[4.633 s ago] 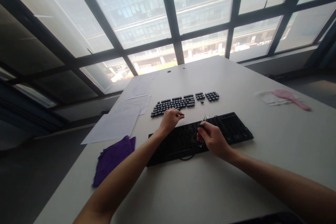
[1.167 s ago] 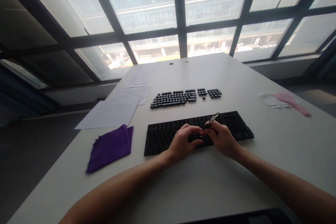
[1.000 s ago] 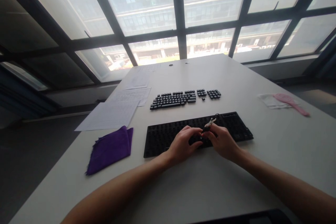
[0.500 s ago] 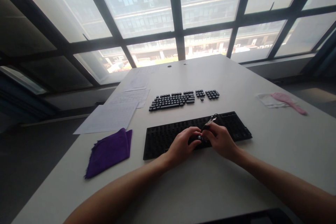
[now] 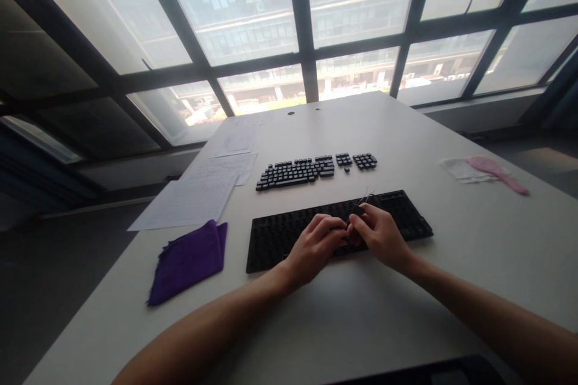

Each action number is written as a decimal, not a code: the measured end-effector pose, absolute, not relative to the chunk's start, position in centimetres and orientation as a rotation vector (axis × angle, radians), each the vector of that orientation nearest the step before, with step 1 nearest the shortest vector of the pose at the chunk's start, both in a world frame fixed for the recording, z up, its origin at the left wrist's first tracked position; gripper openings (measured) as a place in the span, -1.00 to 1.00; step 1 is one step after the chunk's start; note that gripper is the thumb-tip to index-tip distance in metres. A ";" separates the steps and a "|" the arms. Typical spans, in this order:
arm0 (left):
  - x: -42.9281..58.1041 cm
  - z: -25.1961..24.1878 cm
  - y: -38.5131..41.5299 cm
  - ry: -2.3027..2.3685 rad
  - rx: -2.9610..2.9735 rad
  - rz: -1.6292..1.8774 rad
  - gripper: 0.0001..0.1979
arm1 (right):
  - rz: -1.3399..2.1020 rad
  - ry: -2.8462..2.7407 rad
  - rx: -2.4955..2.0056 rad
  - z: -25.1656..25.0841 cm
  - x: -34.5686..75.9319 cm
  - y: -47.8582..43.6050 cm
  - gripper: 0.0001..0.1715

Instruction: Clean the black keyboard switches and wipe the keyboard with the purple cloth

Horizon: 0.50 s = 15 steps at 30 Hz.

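Note:
A black keyboard [image 5: 289,234] lies in front of me, its key field mostly stripped of keycaps. Over its right half, my right hand [image 5: 382,237] is closed on a keycap puller [image 5: 356,210], whose thin wire loops stick out past the fingers toward the far side. My left hand [image 5: 316,246] rests on the keyboard just to the left, fingers curled and tips close to the right fingertips. Whatever sits between the left fingers is hidden. Behind the keyboard, loose black keycaps [image 5: 295,172] are laid out in keyboard order.
To the left are a folded purple cloth [image 5: 189,263] and paper sheets [image 5: 185,203]. A pink brush-like thing [image 5: 497,173] lies on white cloth or tissue [image 5: 460,169] at the right. A dark object [image 5: 424,373] shows at the table's near edge [image 5: 316,343].
My left fingers have curled over and closed, hiding the thumb that showed before. My right hand has turned the puller, so its wires now point away and less of it shows.

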State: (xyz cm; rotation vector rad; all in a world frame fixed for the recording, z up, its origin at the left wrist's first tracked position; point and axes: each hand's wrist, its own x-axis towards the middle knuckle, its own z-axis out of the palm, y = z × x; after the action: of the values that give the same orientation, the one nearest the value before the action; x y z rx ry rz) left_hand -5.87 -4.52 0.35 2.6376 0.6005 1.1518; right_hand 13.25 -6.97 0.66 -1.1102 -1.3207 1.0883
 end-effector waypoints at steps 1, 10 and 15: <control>-5.8 0.3 -4.6 0.575 2.579 1.175 -0.86 | 1.118 -1.305 -1.098 0.8 13.2 -7.0 -0.71; -5.5 0.1 -5.0 0.540 2.186 1.123 -0.86 | 1.170 -1.294 -1.092 1.7 13.3 -7.1 -0.69; -5.4 0.3 -5.0 0.578 2.136 1.155 -0.85 | 1.247 -1.184 -1.042 1.6 13.3 -7.3 -0.63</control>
State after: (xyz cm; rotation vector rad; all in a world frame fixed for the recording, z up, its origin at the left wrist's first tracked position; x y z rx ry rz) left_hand -5.38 -5.02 0.25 2.1364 0.5777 1.1548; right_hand 13.27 -7.27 1.58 -1.0424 -1.1842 1.2469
